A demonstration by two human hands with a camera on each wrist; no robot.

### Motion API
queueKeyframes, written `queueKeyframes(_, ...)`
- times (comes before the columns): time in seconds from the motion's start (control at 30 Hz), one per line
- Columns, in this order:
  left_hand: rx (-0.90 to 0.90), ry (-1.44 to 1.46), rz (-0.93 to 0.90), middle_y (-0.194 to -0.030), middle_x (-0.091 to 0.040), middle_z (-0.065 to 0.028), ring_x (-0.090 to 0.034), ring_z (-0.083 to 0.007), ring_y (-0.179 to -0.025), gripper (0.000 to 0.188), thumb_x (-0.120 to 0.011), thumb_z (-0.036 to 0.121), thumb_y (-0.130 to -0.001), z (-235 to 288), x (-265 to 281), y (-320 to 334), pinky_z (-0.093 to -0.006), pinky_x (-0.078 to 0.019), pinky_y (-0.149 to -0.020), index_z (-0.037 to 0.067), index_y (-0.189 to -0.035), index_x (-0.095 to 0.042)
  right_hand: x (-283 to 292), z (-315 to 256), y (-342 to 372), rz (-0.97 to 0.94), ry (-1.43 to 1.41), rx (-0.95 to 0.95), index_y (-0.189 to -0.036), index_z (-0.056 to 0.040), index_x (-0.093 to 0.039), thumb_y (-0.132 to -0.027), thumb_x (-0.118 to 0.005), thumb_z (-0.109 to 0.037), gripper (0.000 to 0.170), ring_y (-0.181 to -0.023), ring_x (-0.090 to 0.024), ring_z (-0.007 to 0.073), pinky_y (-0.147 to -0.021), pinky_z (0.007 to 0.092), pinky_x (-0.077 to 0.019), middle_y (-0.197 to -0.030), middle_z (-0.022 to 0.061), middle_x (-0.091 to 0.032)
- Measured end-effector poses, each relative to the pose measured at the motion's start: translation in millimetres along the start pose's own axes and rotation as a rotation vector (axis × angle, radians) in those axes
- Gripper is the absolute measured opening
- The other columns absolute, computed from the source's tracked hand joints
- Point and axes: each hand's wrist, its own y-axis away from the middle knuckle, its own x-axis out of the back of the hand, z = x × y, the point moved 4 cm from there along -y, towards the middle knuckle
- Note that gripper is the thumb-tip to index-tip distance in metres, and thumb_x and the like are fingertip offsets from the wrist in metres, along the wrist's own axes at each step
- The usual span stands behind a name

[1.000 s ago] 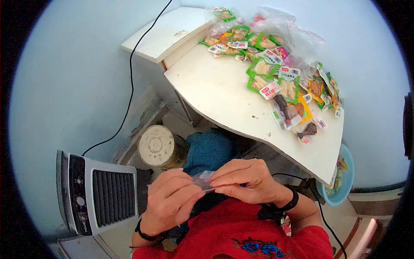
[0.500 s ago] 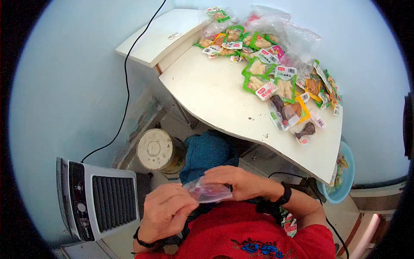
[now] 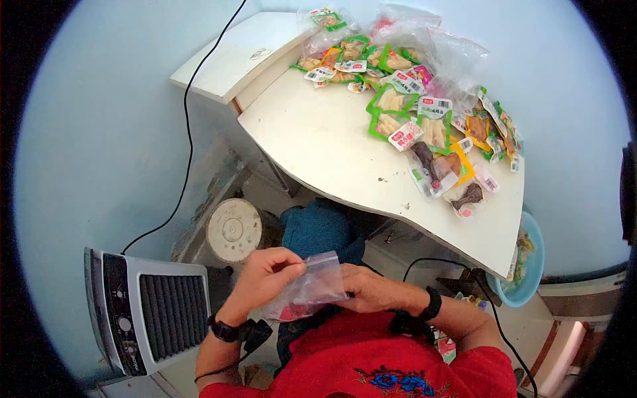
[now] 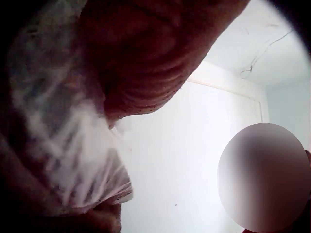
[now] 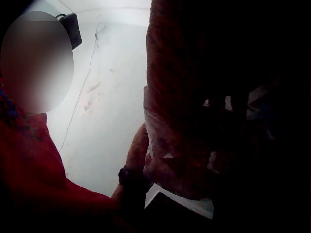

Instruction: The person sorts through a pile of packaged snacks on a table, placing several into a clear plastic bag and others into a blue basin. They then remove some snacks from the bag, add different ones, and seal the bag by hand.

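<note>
A clear plastic bag [image 3: 318, 282], with something red showing at its lower left, is stretched between the two hands above the lap. My left hand [image 3: 265, 278] pinches the bag's upper left edge between thumb and fingers. On the other side, my right hand [image 3: 375, 289] grips the bag's right side, its fingertips partly hidden. In the left wrist view the crinkled bag [image 4: 73, 155] hangs beside the dark left hand [image 4: 150, 58]. The right wrist view is mostly dark, with the bag [image 5: 163, 177] below the right hand.
Many sealed snack packs [image 3: 434, 126] and loose clear bags [image 3: 438, 40] lie on the white table [image 3: 312, 126]. A blue basin [image 3: 533, 272] with packs stands at right. An air cooler [image 3: 149, 308], a round bucket [image 3: 233, 230] and a black cable [image 3: 189, 126] are at left.
The bag, bunched between both hands at first, is now spread out larger. My left hand has shifted up to its top edge, and the right hand has moved slightly lower.
</note>
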Motion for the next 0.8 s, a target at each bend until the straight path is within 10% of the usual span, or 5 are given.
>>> queueKeyframes(0.37, 0.261, 0.41, -0.243, -0.077, -0.059, 0.0058, -0.053, -0.0022, -0.069, 0.013, -0.068, 0.006, -0.088, -50, -22, 2, -0.0197, -0.0431, -0.063, 0.007, -0.098, -0.059, 22, -13, 6, 0.168, 0.223, -0.057, -0.139, 0.0004, -0.04, -0.068, -0.085, -0.02, 0.086, -0.131, -0.046, 0.0409, -0.108, 0.0439, -0.0406, -0.142, 0.0237, -0.043)
queueKeyframes(0.8, 0.33, 0.323, -0.279, -0.089, -0.065, 0.0023, -0.059, -0.0064, -0.079, 0.02, -0.066, 0.015, -0.091, -63, -24, 2, -0.0226, -0.0484, -0.071, 0.004, -0.108, -0.066, -8, 13, 10, 0.171, 0.227, 0.081, -0.122, -0.0056, -0.061, -0.076, -0.074, -0.004, 0.048, -0.11, -0.063, 0.0337, -0.093, 0.041, -0.0518, -0.124, 0.0152, -0.062)
